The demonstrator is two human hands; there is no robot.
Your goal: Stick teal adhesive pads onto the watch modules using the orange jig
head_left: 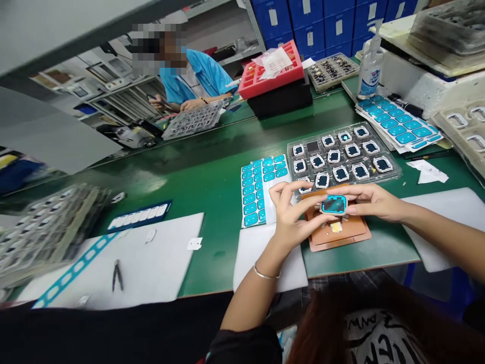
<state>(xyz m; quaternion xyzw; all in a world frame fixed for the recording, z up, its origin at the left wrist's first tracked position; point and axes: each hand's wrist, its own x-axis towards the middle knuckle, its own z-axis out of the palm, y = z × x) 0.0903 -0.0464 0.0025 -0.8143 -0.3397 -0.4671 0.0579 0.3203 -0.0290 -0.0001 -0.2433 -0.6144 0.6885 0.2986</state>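
Between my two hands is a small rounded frame [334, 205] with a blue rim and a dark centre, held above an orange-brown pad [318, 243]. The thumb and fingers of my left hand [290, 212] pinch its left side. My right hand [373, 202] grips its right edge between thumb and fingers. Just beyond the hands lies a clear plastic tray [394, 169] holding several white-rimmed frames with dark centres. To the left of the tray is a sheet of blue stickers [258, 177]. A small yellow piece [336, 227] rests on the pad.
White foam sheets [271, 258] flank the pad. Stacked blue sticker sheets [401, 124] and a pump bottle [369, 73] stand back right. Tweezers [117, 275] lie on the left foam. A person [197, 76] works across the green table [212, 177], near a red tray [269, 73].
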